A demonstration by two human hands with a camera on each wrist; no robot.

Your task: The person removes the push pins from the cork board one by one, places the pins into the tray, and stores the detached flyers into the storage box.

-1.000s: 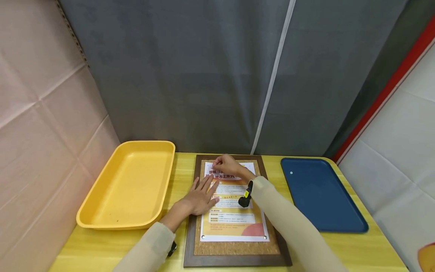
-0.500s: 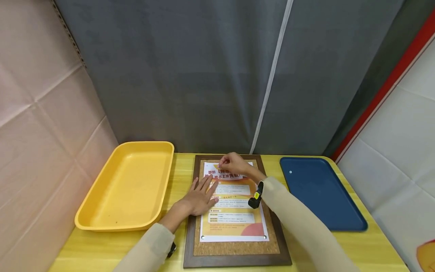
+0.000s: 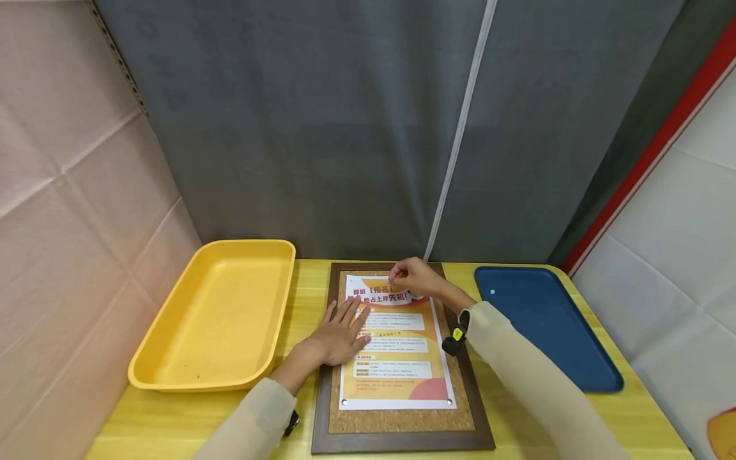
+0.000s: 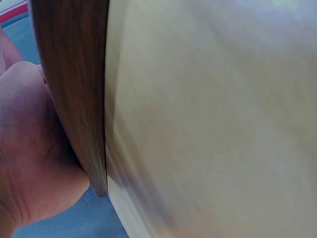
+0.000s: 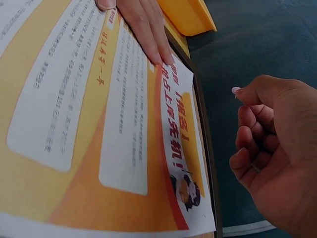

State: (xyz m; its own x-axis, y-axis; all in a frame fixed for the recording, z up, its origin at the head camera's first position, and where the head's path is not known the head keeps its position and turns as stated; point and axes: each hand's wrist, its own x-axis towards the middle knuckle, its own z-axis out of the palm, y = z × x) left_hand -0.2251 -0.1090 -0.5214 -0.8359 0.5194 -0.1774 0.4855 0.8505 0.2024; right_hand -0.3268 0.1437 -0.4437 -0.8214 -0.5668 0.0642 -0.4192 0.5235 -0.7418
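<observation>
A printed poster (image 3: 397, 319) lies on a cork board (image 3: 402, 420) with a dark wooden frame (image 3: 402, 442). Round thumbtacks sit in its two lower corners, one at the left (image 3: 344, 402) and one at the right (image 3: 449, 402). My left hand (image 3: 339, 335) rests on the poster's left side, fingers spread. Above the poster's top edge, toward the right, my right hand (image 3: 418, 278) pinches a small pale thumbtack (image 5: 235, 90) between thumb and forefinger; its thin pin shows faintly in the right wrist view. The other right fingers are curled.
To the left stands a yellow tray (image 3: 209, 387). A blue tray (image 3: 552, 338) lies at the right, with one small white thumbtack (image 3: 492, 292) near its upper left. A grey curtain (image 3: 322, 128) rises behind the yellow wood-grain table (image 3: 172, 421).
My right hand has moved right along the top of the poster, uncovering the red heading and the upper left corner. The left hand has stayed in place on the poster.
</observation>
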